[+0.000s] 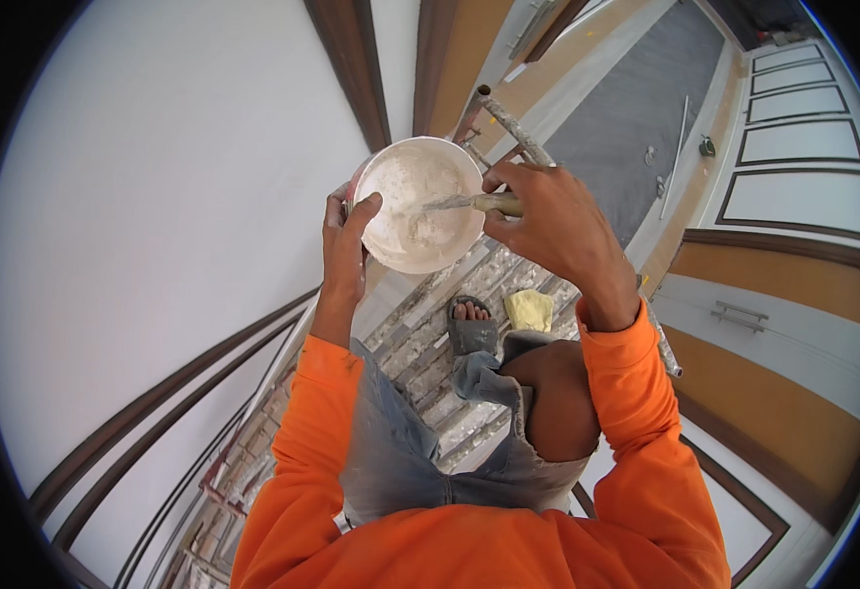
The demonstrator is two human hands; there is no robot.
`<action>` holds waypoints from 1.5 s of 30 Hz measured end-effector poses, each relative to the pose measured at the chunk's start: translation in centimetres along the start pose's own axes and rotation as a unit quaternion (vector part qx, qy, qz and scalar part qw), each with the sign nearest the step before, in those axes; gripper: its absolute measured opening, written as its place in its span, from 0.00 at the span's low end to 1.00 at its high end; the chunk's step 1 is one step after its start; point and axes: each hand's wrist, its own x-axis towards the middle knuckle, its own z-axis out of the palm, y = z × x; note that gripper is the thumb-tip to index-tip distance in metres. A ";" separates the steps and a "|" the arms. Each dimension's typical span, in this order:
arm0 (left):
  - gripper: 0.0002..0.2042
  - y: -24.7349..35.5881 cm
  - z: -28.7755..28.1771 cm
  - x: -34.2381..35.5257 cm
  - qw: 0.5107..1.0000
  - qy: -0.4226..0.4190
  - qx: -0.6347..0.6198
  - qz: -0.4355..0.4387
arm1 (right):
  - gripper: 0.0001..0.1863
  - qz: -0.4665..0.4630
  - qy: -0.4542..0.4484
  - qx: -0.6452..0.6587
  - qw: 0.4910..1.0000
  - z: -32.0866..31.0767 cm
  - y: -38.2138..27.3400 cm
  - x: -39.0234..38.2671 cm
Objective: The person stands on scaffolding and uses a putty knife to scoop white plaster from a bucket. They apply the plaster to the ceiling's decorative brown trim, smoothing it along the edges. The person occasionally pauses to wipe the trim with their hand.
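Note:
A round white bucket (422, 257) is held up in front of me, tilted so its inside shows. Pale, creamy paste (430, 231) coats its bottom and walls. My left hand (348, 236) grips the bucket's left side, thumb over the rim and fingers around the outside. At the right rim, my right hand (553, 221) is closed around the light handle of a putty knife (497, 203). The blade reaches into the bucket over the paste; its tip blends with the paste, so contact is hard to tell.
I am on a paste-splattered scaffold platform (425, 378) with metal tubes (513, 123) at its edges. A pale yellow bag or cloth (529, 310) lies by my sandalled foot (471, 324). A white wall (155, 196) with dark trim rises at left. Far below is a grey floor (636, 108).

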 end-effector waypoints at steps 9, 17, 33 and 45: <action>0.34 -6.0 1.7 2.0 0.998 -0.055 0.008 -0.005 | 0.15 0.001 0.047 -0.122 0.991 1.7 2.1 -3.5; 0.42 -20.6 1.9 0.5 0.985 -0.045 0.167 -0.007 | 0.16 0.091 -0.025 -0.138 0.986 10.0 11.9 -8.3; 0.49 -27.8 1.4 0.7 0.969 -0.075 0.179 -0.153 | 0.16 0.195 -0.060 -0.061 0.977 20.9 17.5 -11.7; 0.54 -31.9 1.4 0.6 0.960 -0.080 0.261 -0.058 | 0.17 0.213 -0.022 -0.020 0.977 27.2 16.9 -14.1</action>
